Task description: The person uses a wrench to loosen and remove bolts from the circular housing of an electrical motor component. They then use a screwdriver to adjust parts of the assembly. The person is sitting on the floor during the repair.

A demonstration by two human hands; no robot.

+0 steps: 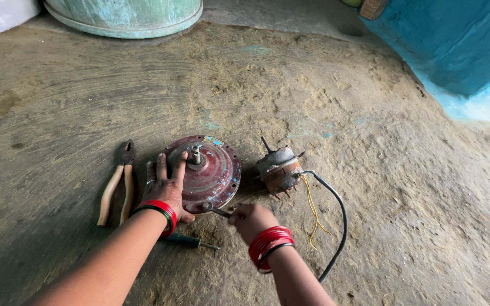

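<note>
Both forearms enter from 6 o'clock, each wrist wearing red bangles. Closest to the camera, the right hand (252, 218) is closed in a fist around the handle of a small metal tool (216, 211), whose tip touches the rim of the round reddish motor cover (214, 173) at about 6 o'clock of that cover. The cover lies flat on the earthen floor (341, 96) near the middle of the view, with a short metal shaft (196, 154) standing up at its centre. The left hand (167, 190) is open, its palm and spread fingers pressed flat on the cover's 9 o'clock side. Just under the left wrist, a dark screwdriver (191, 242) lies on the floor. At 9 o'clock of the cover, near but apart from it, lies a pair of pliers (117, 187) with pale handles. At 3 o'clock of the cover sits a rusty motor core (279, 169), and from it a black cable (338, 226) and thin yellow wires (312, 212) run toward 5 o'clock. Far at 12 o'clock stands a large green round container (126, 17); at 2 o'clock there is a blue wall (455, 45).
</note>
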